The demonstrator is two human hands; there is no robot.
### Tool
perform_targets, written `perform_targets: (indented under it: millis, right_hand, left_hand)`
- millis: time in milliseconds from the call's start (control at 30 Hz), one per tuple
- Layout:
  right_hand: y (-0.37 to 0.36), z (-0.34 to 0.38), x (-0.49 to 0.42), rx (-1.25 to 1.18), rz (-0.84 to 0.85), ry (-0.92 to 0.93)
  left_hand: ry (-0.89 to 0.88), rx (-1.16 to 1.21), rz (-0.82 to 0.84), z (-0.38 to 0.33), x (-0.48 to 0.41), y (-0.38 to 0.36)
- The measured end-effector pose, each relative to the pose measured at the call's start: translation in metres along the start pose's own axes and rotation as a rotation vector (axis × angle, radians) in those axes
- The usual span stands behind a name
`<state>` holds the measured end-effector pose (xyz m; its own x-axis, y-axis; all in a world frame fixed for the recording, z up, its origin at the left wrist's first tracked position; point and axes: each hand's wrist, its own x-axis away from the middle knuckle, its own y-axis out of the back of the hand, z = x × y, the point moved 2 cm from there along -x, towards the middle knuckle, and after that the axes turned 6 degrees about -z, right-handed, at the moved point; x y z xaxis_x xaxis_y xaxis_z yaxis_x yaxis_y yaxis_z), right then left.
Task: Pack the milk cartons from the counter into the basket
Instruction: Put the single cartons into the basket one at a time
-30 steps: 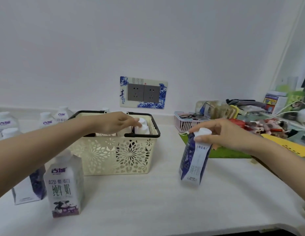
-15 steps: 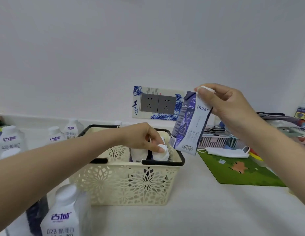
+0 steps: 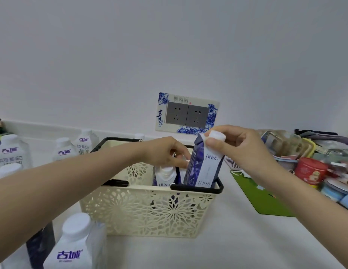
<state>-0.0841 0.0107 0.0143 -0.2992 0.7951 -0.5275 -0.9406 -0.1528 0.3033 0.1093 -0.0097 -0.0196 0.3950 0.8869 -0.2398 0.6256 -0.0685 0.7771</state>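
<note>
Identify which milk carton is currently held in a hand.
The dark blue carton, gripped at its white cap by the right hand over the basket; the others stand untouched.

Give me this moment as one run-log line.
phase: placing | right hand: lowering blue-and-white milk carton into cream lattice plastic basket | left hand: inside basket at cartons | remaining: cartons on counter left

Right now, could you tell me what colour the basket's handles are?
Black, on the cream basket; the head view shows it best.

Cartons left of basket
</note>
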Motion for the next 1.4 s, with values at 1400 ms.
perform_targets:
  millis: [1400]
  right_hand:
    - [-0.153, 0.007, 0.119, -0.27, 0.477, -0.279]
  left_hand:
    - [0.333, 0.115, -0.174, -0.014, 0.253, 0.002]
